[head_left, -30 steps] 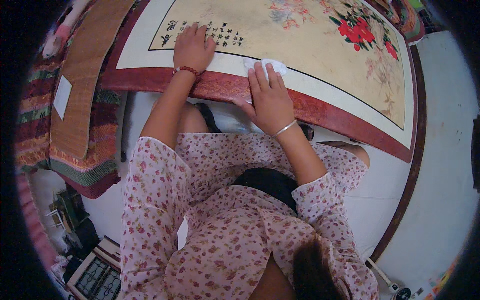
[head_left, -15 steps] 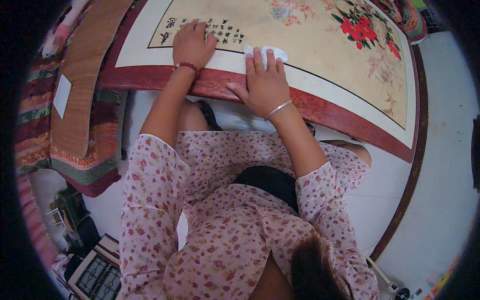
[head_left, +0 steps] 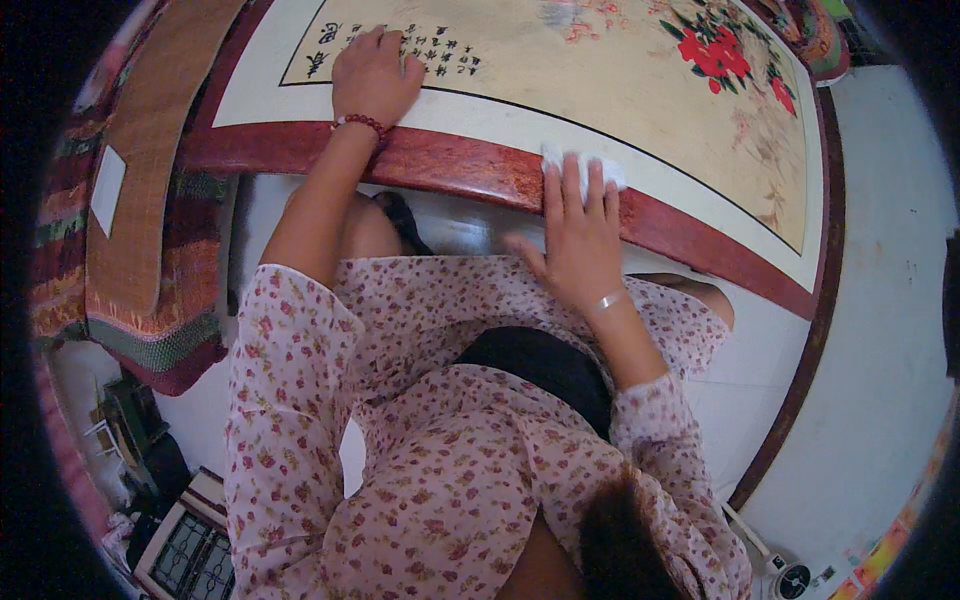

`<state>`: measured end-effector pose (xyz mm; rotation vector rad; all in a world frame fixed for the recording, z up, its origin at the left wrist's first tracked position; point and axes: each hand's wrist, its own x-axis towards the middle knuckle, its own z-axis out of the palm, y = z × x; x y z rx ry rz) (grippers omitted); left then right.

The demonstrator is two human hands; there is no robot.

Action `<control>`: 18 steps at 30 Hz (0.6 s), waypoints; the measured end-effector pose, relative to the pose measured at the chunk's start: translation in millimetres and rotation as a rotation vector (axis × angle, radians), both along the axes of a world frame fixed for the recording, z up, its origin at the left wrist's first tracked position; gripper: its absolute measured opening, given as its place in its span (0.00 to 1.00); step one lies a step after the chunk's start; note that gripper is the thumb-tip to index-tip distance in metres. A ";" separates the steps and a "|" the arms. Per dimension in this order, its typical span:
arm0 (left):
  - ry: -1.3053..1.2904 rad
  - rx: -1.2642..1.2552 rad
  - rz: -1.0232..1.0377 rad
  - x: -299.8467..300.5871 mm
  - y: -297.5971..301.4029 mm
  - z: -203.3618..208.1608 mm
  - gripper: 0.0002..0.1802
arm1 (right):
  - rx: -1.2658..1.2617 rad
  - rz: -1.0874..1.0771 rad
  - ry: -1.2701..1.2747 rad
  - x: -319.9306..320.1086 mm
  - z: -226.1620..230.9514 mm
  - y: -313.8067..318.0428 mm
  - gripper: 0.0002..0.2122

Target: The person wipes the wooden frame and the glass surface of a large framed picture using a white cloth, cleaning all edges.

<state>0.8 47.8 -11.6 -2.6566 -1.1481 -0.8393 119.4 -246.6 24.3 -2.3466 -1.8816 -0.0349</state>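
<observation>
My right hand (head_left: pixel 583 235) presses a folded white tissue (head_left: pixel 607 172) against the near edge of a low table. Its fingers lie straight over the tissue, with the thumb apart. The table has a red-brown wooden rim (head_left: pixel 460 168) and a cream picture top (head_left: pixel 560 75) with red flowers and dark brush characters. My left hand (head_left: pixel 375 80) rests on the top's left part, over the characters. Its fingers are spread and partly bent, with nothing seen in them. A red bead bracelet circles the left wrist; a silver bangle is on the right one.
At the left stands a seat with a striped woven cover (head_left: pixel 175 350) and a brown mat (head_left: pixel 140 200), on which lies a white card (head_left: pixel 107 190). A pale wall (head_left: pixel 885 250) rises at the right. A small fan-like object (head_left: pixel 792 580) is at the lower right.
My right hand has slid the tissue right and toward me, from the picture's border onto the wooden rim. The left hand stays on the tabletop; the whole view has shifted slightly.
</observation>
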 end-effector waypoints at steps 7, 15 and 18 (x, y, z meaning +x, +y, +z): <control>0.008 -0.054 -0.024 5.1 1.9 -4.9 0.23 | 0.077 -0.068 -0.013 26.8 -13.8 43.4 0.39; -0.015 0.003 -0.035 2.6 -4.0 -3.2 0.21 | -0.070 0.048 0.120 21.7 9.1 -34.5 0.36; -0.009 0.011 -0.012 2.5 -5.9 2.5 0.20 | -0.057 0.045 0.094 24.3 9.0 -23.0 0.35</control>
